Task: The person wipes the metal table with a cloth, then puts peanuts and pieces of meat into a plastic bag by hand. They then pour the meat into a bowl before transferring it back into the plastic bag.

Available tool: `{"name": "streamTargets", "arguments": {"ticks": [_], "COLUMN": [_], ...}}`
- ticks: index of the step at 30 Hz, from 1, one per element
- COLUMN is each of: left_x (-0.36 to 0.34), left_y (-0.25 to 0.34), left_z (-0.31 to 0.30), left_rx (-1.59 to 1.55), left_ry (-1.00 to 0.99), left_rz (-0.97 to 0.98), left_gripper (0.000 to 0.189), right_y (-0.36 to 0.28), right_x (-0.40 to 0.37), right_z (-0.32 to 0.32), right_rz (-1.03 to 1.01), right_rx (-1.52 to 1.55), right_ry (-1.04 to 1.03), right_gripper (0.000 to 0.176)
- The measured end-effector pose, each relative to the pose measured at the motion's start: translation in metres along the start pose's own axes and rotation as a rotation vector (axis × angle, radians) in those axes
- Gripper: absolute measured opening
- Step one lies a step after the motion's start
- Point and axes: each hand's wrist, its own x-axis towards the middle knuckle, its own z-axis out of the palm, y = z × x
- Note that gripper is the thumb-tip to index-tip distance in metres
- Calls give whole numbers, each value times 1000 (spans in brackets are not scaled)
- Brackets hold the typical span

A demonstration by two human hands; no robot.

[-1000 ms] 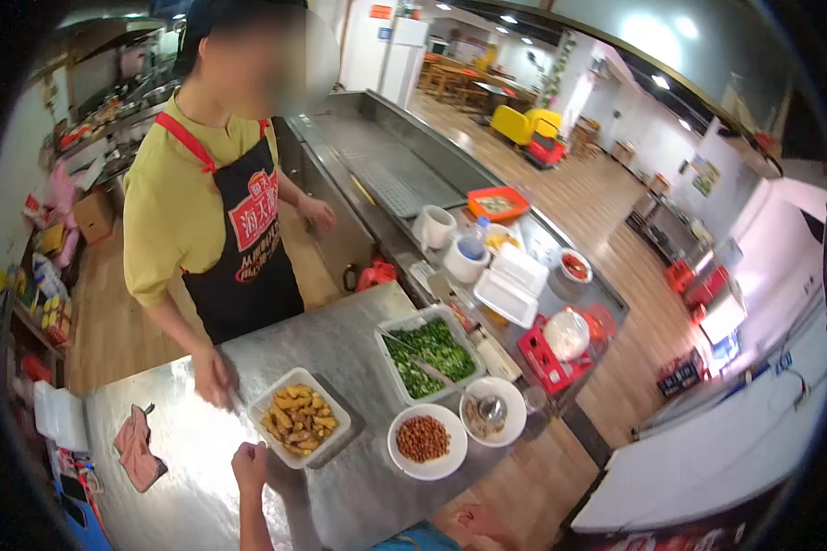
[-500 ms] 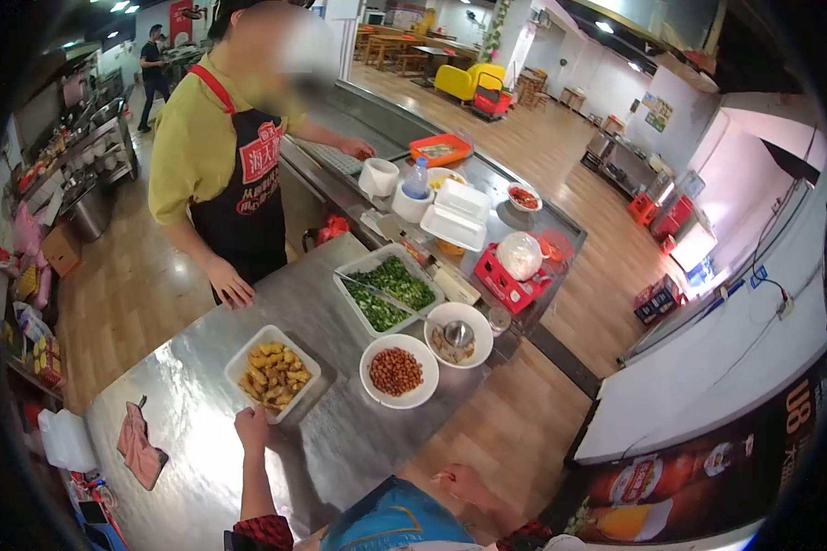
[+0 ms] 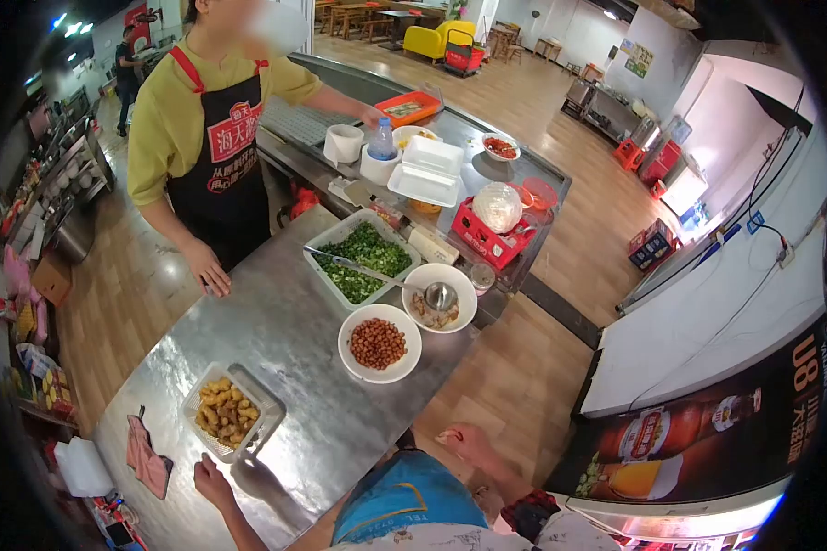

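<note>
My left hand (image 3: 213,479) is closed, its fingers curled, just off the near edge of a pale plastic basket (image 3: 265,424). Golden-brown fried pieces (image 3: 225,411) fill that basket. To the right, past the steel table's edge, my right hand (image 3: 469,444) hangs above the floor with fingers curled; what it holds, if anything, is hidden. Farther up the table stand a white bowl of peanuts (image 3: 379,349), a tub of chopped greens (image 3: 366,253) with a long-handled ladle (image 3: 439,296) across it, and a white bowl (image 3: 467,312) under the ladle's cup.
A pinkish cloth (image 3: 147,456) lies on the steel table (image 3: 294,312) at left. Across it stands a person in a black apron (image 3: 225,156), one hand on the table edge. The side counter holds foam boxes (image 3: 427,174), a bottle (image 3: 382,138) and a red crate (image 3: 493,234).
The basket of fried pieces has slid left and towards me, and my left hand has moved the same way. The person opposite has reached farther along the counter. The camera view has shifted.
</note>
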Motion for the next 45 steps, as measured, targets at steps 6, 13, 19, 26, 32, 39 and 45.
{"name": "streamTargets", "arguments": {"ticks": [6,13,19,26,32,39,45], "left_x": [-77,-122,-141,-151,-146,-130,-136], "left_y": [112,209,215,231,199,157,119], "left_z": [45,166,230,240,201,141,123], "left_rx": [-449,-628,-634,-745,-694,-776,-893], "left_ry": [-583,-1040,-1046,-789,-618,-240,-253], "left_rz": [-303,-535,-652,-731,-729,-842,-627], "left_gripper": [25,36,42,33,32,40,36], "right_y": [-12,-14,-26,7,-21,-47,-59], "right_x": [47,104,167,220,211,178,205], "right_z": [-26,-51,-84,-81,-101,-119,-73], "right_rz": [-76,78,334,165,264,519,19], "right_rx": [-65,79,698,818,913,630,199], "right_ry": [139,104,6,35,-73,-296,-637], "right_gripper": [23,31,44,32,32,28,32]}}
